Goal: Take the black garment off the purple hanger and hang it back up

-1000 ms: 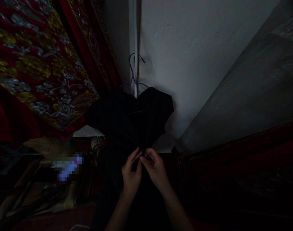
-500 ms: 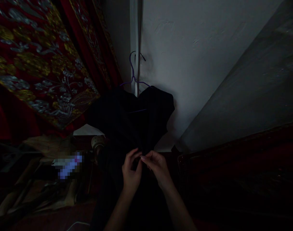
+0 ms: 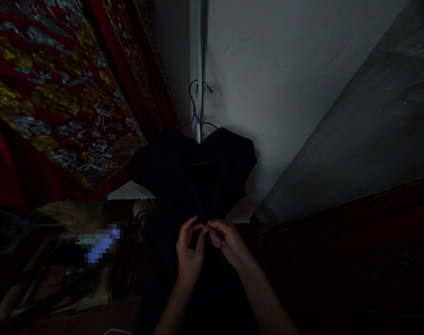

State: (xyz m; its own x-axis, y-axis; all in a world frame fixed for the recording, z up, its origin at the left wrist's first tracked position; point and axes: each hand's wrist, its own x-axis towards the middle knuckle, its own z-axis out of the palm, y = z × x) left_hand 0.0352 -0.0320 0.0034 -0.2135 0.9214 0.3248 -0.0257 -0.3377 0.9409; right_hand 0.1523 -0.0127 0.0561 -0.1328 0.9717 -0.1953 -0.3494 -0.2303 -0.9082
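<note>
A black garment (image 3: 229,163) with an open neckline hangs on a thin purple wire hanger (image 3: 194,109). My left hand (image 3: 190,251) is at the garment's front, where the two edges meet, with thumb and fingers closed on the dark cloth. Against its fingertips, my right hand (image 3: 229,242) pinches at the same spot, its other fingers curled. Whether a button or another small fastening lies between the fingertips is too dark to make out. The lower part of the garment merges into shadow below my wrists.
Red cloth (image 3: 58,97) with gold and silver embroidery hangs at the left. The hanger's hook is at a pale upright strip (image 3: 195,42) beside a white wall (image 3: 268,83). A folding chair-like frame (image 3: 27,274) stands lower left, a blurred-out object above it. Dark red furniture (image 3: 354,242) fills the right.
My right hand has shifted slightly, its fingers curling more, while the left stays nearly still. The whole view has moved a little, so the hanger and garment appear slightly lower.
</note>
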